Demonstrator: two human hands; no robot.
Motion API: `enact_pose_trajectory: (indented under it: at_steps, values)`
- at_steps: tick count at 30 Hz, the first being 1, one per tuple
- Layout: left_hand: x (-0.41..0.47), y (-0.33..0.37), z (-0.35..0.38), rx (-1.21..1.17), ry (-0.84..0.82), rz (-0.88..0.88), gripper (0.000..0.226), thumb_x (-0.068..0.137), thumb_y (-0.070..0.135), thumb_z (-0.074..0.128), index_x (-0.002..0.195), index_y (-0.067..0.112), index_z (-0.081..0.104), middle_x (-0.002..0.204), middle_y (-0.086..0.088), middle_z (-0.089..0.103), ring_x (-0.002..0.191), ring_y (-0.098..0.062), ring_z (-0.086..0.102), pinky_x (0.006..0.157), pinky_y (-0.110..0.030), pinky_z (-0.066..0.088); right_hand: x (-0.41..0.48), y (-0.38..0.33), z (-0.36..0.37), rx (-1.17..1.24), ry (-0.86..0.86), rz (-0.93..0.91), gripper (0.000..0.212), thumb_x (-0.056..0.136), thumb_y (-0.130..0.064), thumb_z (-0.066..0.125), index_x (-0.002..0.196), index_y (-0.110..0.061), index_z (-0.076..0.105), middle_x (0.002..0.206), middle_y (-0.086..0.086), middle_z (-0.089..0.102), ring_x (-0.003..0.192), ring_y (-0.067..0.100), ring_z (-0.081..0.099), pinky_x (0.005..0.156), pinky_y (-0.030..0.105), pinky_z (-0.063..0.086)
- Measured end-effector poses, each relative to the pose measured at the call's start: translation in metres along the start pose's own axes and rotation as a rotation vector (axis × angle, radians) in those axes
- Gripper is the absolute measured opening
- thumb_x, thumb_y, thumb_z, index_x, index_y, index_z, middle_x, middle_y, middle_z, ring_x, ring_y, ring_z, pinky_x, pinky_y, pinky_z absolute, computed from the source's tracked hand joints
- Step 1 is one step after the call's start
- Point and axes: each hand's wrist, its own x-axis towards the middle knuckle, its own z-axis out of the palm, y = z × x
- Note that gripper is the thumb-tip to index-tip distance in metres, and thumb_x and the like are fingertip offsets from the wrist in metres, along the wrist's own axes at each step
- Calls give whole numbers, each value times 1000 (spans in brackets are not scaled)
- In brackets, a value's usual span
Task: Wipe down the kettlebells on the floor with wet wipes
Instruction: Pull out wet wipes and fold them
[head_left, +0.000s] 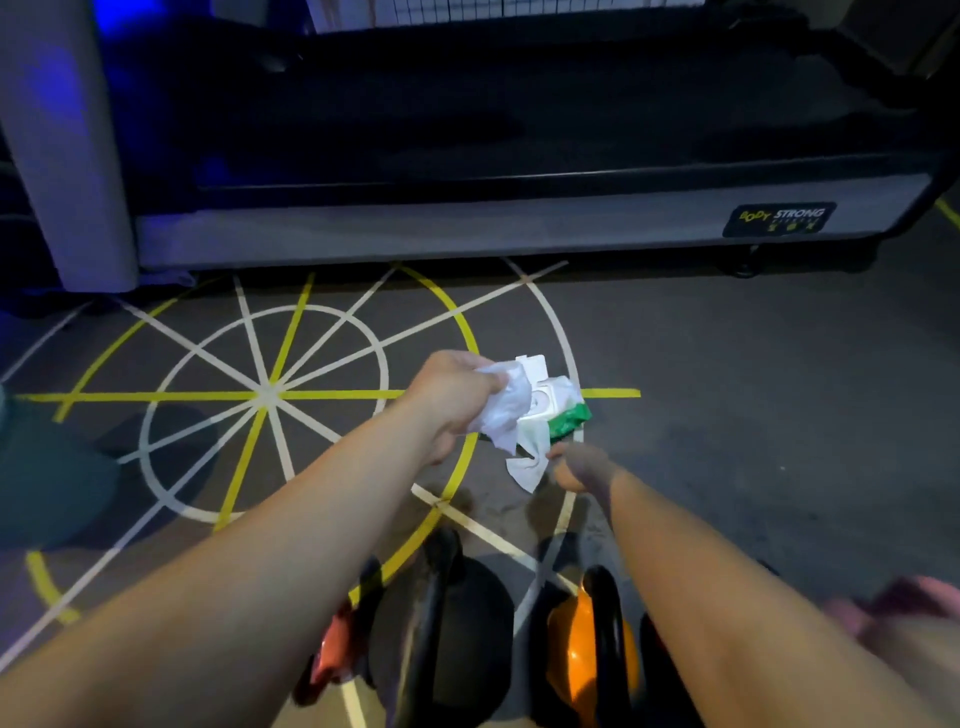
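Head view: I am looking down over both bare forearms at a grey gym floor (727, 415) marked with white and yellow lines. My left hand (452, 400) is reached out ahead, its fingers curled tight round a crumpled white wipe (506, 410), which bulges out of the fist towards the right. Just beside it, and a little beyond, is the pack of wet wipes (569, 418), green and white, with its white lid (532, 366) flipped up. I cannot tell whether the left hand touches the pack as well.

A second wipe (530, 462) hangs from the pack's opening, and my right hand (579, 467) pinches its edge between thumb and fingers. The rest of that hand is curled in. The sheet is stretched between pack and hand, and its lower corner hangs free.

The kettlebells stand on the floor close to me, under my arms and well short of the pack. A black kettlebell (467, 634) is in the middle, an orange kettlebell (571, 660) with a black handle is to its right, and a red kettlebell (332, 654) to its left is mostly hidden by my left forearm. Neither hand touches any of them.

Across the top runs the base of a treadmill (467, 223) with a "BODY STRONG" label (779, 218). Something pink and blurred (904, 603) sits at the lower right edge.
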Motion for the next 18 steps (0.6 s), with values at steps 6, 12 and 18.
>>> enact_pose_trajectory:
  at_steps: [6, 12, 18]
  values:
    - [21, -10, -8, 58, 39, 74, 12, 96, 10, 61, 89, 13, 69, 72, -6, 61, 50, -12, 51, 47, -14, 36, 37, -4, 24, -46, 14, -3, 38, 93, -10, 54, 131, -8, 60, 131, 16, 59, 124, 33, 55, 98, 34, 46]
    - [30, -13, -11, 87, 71, 105, 13, 94, 13, 63, 84, 18, 70, 82, -7, 66, 72, -21, 56, 64, -28, 43, 54, -12, 25, 353, 104, -150, 23, 86, 1, 58, 93, -19, 68, 104, 6, 59, 96, 22, 58, 85, 32, 45]
    - [38, -17, -8, 108, 97, 126, 14, 91, 16, 62, 82, 20, 72, 88, -15, 72, 75, -23, 58, 67, -33, 45, 69, -43, -14, 555, 141, -98, 26, 97, 1, 46, 116, 0, 65, 99, 13, 55, 81, 17, 58, 73, 24, 46]
